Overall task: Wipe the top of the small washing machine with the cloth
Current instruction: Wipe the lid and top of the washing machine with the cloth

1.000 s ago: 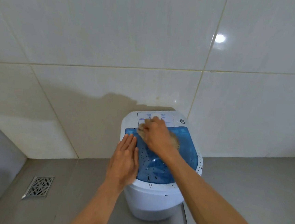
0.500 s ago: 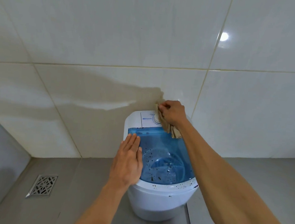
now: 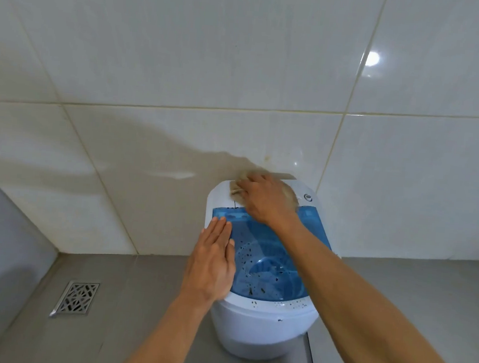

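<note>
A small white washing machine point(image 3: 260, 330) with a see-through blue lid point(image 3: 272, 259) stands on the floor against the tiled wall. Dark specks dot the lid and front rim. My right hand point(image 3: 265, 201) presses a beige cloth point(image 3: 287, 198) flat onto the white control panel at the back of the top; the hand hides most of the cloth and panel. My left hand point(image 3: 212, 263) lies flat, fingers together, on the left edge of the top and holds nothing.
Glossy white wall tiles point(image 3: 242, 65) rise right behind the machine. A metal floor drain point(image 3: 76, 298) sits in the grey floor to the left. A round button point(image 3: 307, 197) shows on the panel's right corner.
My right hand came down from holding the cloth bunched above the panel and now presses it flat on the panel, shifted left. The left hand stayed put.
</note>
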`<move>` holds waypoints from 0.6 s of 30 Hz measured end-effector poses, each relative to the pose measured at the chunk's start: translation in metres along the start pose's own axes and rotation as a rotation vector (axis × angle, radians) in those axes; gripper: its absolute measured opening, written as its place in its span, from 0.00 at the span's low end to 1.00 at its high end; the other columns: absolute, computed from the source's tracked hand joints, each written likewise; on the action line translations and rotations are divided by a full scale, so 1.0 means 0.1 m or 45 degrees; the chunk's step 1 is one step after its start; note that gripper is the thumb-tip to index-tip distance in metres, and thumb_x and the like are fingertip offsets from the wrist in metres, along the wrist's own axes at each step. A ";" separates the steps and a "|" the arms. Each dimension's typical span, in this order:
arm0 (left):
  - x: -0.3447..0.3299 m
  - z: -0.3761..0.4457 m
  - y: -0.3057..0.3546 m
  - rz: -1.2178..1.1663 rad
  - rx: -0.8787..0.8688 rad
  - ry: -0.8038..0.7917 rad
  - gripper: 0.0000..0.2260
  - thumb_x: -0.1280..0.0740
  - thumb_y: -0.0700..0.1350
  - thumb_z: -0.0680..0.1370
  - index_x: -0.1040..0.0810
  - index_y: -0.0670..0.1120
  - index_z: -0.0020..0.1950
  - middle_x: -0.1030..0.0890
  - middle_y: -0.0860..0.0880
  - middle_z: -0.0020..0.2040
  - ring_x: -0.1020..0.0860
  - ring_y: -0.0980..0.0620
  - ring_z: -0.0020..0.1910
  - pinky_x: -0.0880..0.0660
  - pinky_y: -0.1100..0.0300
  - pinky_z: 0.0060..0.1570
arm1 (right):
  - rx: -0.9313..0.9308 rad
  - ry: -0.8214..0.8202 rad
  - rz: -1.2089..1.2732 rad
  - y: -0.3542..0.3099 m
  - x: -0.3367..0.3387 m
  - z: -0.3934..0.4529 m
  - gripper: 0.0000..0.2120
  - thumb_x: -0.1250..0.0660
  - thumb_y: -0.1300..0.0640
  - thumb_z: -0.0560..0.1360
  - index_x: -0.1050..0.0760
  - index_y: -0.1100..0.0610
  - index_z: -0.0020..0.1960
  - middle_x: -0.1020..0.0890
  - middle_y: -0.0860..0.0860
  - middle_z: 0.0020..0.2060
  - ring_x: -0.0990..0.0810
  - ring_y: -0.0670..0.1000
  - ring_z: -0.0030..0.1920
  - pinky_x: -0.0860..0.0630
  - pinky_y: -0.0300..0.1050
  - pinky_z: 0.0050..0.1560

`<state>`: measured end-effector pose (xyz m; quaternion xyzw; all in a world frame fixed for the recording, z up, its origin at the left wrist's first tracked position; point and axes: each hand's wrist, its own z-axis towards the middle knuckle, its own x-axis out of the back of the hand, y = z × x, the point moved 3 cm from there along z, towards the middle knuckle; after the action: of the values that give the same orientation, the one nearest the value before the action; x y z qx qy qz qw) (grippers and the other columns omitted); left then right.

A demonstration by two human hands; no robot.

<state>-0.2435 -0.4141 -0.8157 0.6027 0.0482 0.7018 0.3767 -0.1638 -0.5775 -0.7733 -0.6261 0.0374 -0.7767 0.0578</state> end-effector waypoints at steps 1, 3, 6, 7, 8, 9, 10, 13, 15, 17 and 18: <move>0.00 0.00 0.00 -0.001 -0.001 0.002 0.21 0.48 0.47 0.84 0.39 0.44 0.76 0.42 0.49 0.78 0.49 0.55 0.78 0.52 0.57 0.77 | 0.087 -0.014 -0.009 -0.01 -0.02 -0.02 0.20 0.36 0.58 0.78 0.28 0.49 0.70 0.28 0.53 0.70 0.31 0.60 0.69 0.37 0.56 0.69; 0.01 0.00 0.00 -0.006 0.003 0.005 0.21 0.48 0.47 0.84 0.39 0.45 0.77 0.42 0.49 0.78 0.49 0.55 0.78 0.53 0.58 0.77 | 0.176 -0.005 0.042 0.07 -0.04 -0.15 0.20 0.36 0.58 0.79 0.26 0.49 0.70 0.28 0.52 0.71 0.33 0.59 0.71 0.41 0.56 0.72; 0.00 0.00 0.00 -0.006 -0.005 -0.009 0.21 0.49 0.48 0.84 0.40 0.45 0.77 0.43 0.49 0.79 0.50 0.55 0.78 0.52 0.57 0.77 | 0.067 0.061 0.189 0.36 -0.07 -0.29 0.19 0.41 0.49 0.81 0.30 0.44 0.72 0.34 0.50 0.75 0.37 0.59 0.74 0.42 0.59 0.75; 0.00 0.00 -0.01 -0.001 -0.008 -0.008 0.21 0.49 0.48 0.84 0.40 0.45 0.77 0.43 0.49 0.79 0.50 0.55 0.78 0.52 0.57 0.77 | -0.013 0.046 0.207 0.41 -0.09 -0.28 0.21 0.43 0.46 0.82 0.34 0.43 0.74 0.35 0.50 0.76 0.38 0.59 0.74 0.42 0.59 0.75; 0.00 0.00 -0.01 -0.001 -0.010 -0.006 0.21 0.49 0.48 0.84 0.40 0.45 0.77 0.43 0.49 0.79 0.50 0.55 0.78 0.52 0.57 0.77 | -0.083 0.024 0.200 0.41 -0.11 -0.23 0.23 0.45 0.45 0.82 0.38 0.44 0.76 0.36 0.51 0.76 0.39 0.60 0.74 0.42 0.59 0.74; 0.00 0.00 -0.01 -0.008 -0.009 -0.005 0.21 0.48 0.47 0.84 0.40 0.45 0.77 0.43 0.49 0.79 0.49 0.55 0.78 0.52 0.57 0.77 | -0.132 0.005 0.171 0.37 -0.12 -0.17 0.24 0.47 0.45 0.82 0.40 0.45 0.77 0.36 0.53 0.76 0.39 0.61 0.74 0.42 0.58 0.74; -0.01 0.00 0.00 -0.012 -0.009 -0.011 0.21 0.48 0.47 0.84 0.40 0.45 0.77 0.43 0.49 0.79 0.49 0.55 0.78 0.52 0.57 0.77 | -0.163 -0.012 0.134 0.30 -0.14 -0.11 0.24 0.48 0.45 0.82 0.41 0.47 0.77 0.36 0.54 0.76 0.39 0.62 0.74 0.43 0.59 0.74; 0.00 0.00 0.00 -0.005 -0.008 -0.012 0.21 0.48 0.47 0.84 0.40 0.44 0.77 0.43 0.49 0.79 0.50 0.55 0.78 0.52 0.57 0.77 | -0.091 -0.052 0.031 0.08 -0.15 -0.02 0.23 0.48 0.49 0.83 0.41 0.49 0.78 0.40 0.54 0.78 0.46 0.64 0.77 0.49 0.61 0.76; 0.00 0.00 0.00 -0.014 -0.014 -0.004 0.21 0.48 0.46 0.84 0.39 0.44 0.76 0.43 0.48 0.79 0.49 0.55 0.78 0.53 0.58 0.77 | 0.020 -0.095 0.027 0.08 -0.12 -0.10 0.23 0.47 0.49 0.84 0.40 0.48 0.78 0.41 0.50 0.79 0.49 0.60 0.79 0.51 0.59 0.77; 0.01 0.00 0.00 -0.023 -0.009 -0.002 0.21 0.47 0.46 0.84 0.39 0.44 0.76 0.43 0.48 0.78 0.49 0.55 0.78 0.53 0.59 0.77 | 0.102 -0.111 0.092 0.17 -0.09 -0.27 0.22 0.47 0.48 0.84 0.39 0.47 0.77 0.44 0.47 0.79 0.52 0.56 0.79 0.51 0.57 0.78; 0.01 0.00 0.01 -0.024 -0.006 -0.005 0.21 0.48 0.47 0.84 0.39 0.44 0.76 0.43 0.48 0.78 0.49 0.55 0.78 0.53 0.58 0.77 | 0.102 -0.104 0.154 0.24 -0.08 -0.37 0.22 0.47 0.47 0.84 0.40 0.46 0.78 0.45 0.46 0.80 0.52 0.55 0.80 0.49 0.57 0.78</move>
<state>-0.2436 -0.4138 -0.8142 0.6025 0.0513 0.6974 0.3848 -0.1970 -0.6011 -0.7921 -0.6509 0.0416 -0.7465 0.1313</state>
